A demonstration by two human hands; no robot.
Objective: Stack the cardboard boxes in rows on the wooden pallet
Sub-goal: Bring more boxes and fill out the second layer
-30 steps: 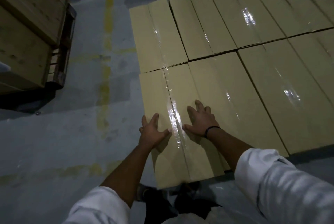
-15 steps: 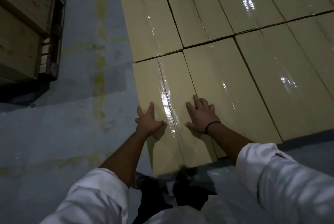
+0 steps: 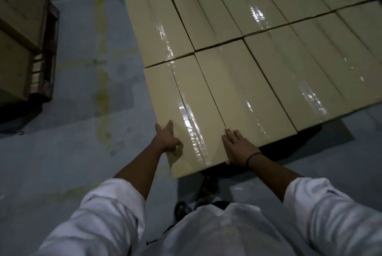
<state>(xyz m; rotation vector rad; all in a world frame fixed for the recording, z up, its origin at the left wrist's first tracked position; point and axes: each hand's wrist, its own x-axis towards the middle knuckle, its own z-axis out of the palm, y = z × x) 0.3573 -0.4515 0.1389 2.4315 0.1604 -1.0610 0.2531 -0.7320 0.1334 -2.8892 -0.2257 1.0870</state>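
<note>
Shift: since a second ago my left hand (image 3: 167,141) and right hand (image 3: 237,148) have slid outward from the lid's middle to the box's near corners.
Layer: stacked boxes (image 3: 279,28) fill 12 to 3 o'clock in two rows.
Box: near-left box (image 3: 192,98) lies at 12 o'clock from both hands, long axis 6 to 12, its near end jutting past its neighbour (image 3: 244,90).
Left hand: fingers straight, pressing the left edge, gripping nothing.
Right hand: fingers straight against the right corner, equally near.

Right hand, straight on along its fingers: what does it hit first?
Likely the neighbouring box: the right hand lies along the protruding box's right side, fingers aimed at the neighbour's near end. Depth unclear; they may already touch.
</note>
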